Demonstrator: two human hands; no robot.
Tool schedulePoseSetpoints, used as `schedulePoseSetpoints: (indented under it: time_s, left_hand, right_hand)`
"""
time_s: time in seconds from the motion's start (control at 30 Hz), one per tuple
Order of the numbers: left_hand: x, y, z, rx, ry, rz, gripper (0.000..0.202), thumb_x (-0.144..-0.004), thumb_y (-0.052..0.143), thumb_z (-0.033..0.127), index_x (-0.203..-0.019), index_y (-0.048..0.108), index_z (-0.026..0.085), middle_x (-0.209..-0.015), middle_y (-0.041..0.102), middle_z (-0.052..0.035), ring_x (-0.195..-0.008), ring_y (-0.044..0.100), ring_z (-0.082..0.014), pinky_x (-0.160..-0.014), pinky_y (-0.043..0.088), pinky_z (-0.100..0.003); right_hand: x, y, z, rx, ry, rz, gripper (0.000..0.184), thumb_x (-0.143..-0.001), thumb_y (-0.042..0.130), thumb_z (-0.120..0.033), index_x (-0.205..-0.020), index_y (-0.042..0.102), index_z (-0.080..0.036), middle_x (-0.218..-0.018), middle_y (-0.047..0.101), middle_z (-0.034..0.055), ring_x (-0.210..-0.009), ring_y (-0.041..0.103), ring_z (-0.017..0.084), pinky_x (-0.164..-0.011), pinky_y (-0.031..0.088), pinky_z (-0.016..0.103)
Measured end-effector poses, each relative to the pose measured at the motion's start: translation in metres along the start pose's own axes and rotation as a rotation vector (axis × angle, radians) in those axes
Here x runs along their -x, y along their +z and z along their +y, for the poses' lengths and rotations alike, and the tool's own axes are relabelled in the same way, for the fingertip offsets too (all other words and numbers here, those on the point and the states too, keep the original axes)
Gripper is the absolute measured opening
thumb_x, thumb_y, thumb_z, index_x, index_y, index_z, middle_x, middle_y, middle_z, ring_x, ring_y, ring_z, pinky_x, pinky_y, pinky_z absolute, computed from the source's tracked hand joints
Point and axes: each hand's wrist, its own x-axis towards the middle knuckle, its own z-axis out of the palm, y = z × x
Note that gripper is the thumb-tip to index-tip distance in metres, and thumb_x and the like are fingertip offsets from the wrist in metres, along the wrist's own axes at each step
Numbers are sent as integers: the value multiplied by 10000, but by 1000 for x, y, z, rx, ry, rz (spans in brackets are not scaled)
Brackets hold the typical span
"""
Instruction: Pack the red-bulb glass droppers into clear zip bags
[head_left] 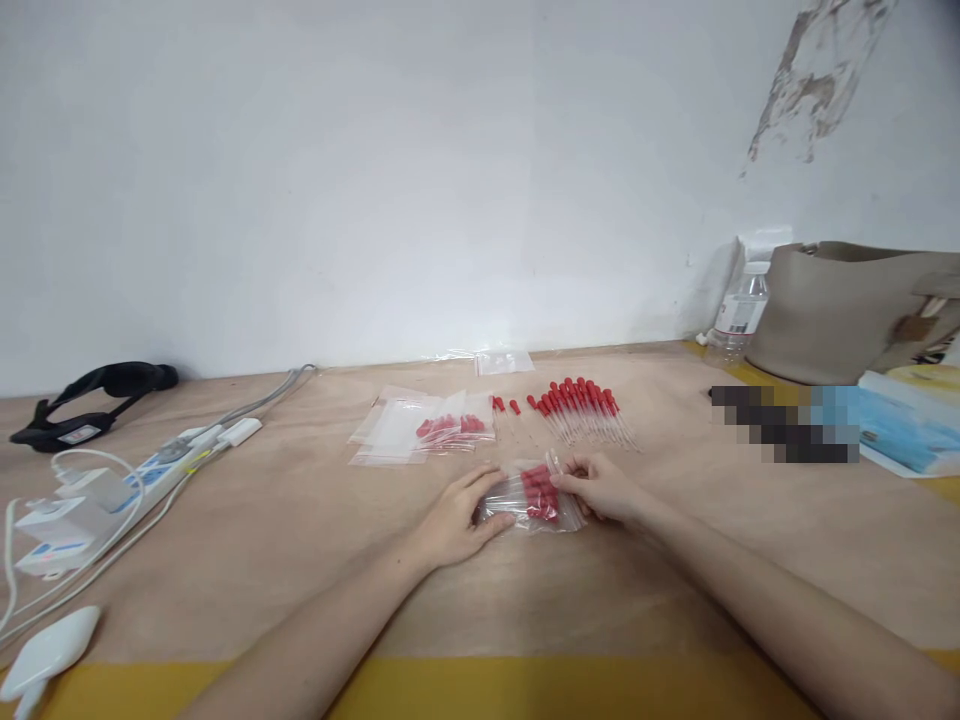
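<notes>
"What is that on the table (300,600)?"

"It's a clear bag (514,490), lying flat right in front of the person. I can see sticks with red tops (541,492) in it. The tops point right, and the thin see-through ends point left."

"Are the hands on it?"

"Yes, both. The left hand (459,517) holds the left end, with its thumb on the near side and its fingers on the far side. The right hand (600,487) pinches the right end, by the red tops. The hands are apart, with the bag between them."

"What is just past the bag?"

"A bunch of red-topped sticks (581,402), side by side. Two loose ones (514,408) lie to their left. Next to those is a pile of flat bags (397,428), with more red tops showing at its right side."

"And farther out?"

"A power strip (169,460) with plugs and a black strap (101,400) on the left. A bottle (741,312) and a big gray bag (832,315) on the right, by the white wall (375,180)."
</notes>
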Motion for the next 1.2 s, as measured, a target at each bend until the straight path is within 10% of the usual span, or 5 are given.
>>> schedulePoseSetpoints:
  time_s: [0.27, 0.43, 0.63, 0.9, 1.2]
  left_hand:
    - [-13, -40, -50, -238, -238, 500, 309, -902, 304, 314, -1143, 461, 201, -1167, 499, -68, -1151, 417, -196, -983, 335, -352]
    - [-30, -80, -128, -417, -552, 316, 358, -859, 317, 252, -1155, 477, 131, -1223, 479, -102, -1166, 412, -223, -1003, 285, -339]
    - [-25, -74, -163, -449, -759, 164, 506, -797, 427, 461, -1185, 469, 139, -1282, 435, -150, -1199, 366, -323, -957, 287, -443]
    - [-11, -76, -155, -472, -943, 266, 395, -801, 445, 391, -1059, 544, 108, -1113, 570, -157, -1059, 510, -292, -856, 389, -351]
    - [-7, -109, -146, -479, -946, 502, 192, -768, 515, 245, -911, 591, 141, -1027, 583, -152, -1021, 517, -313, -832, 396, -391]
  right_hand:
    - [0, -33, -12, -574, -102, -42, 185, -661, 625, -298, -706, 471, -205, -666, 609, -21, -573, 577, 118, -544, 478, 256]
    - [-21, -39, -43, -734, -240, 74, 66, -714, 548, -215, -760, 507, -191, -773, 621, 34, -675, 600, 144, -637, 501, 286]
    - [-71, 27, -74, -855, -178, 206, 147, -744, 462, -93, -718, 376, -210, -658, 533, -24, -609, 572, 85, -634, 502, 233]
    - [-94, 95, -77, -596, 92, 20, 106, -770, 491, -122, -713, 418, -173, -565, 508, -27, -548, 561, 75, -555, 507, 201]
    - [-47, 12, -49, 324, -71, -111, 211, -727, 548, -287, -571, 528, -145, -544, 599, 25, -365, 475, 80, -370, 360, 200]
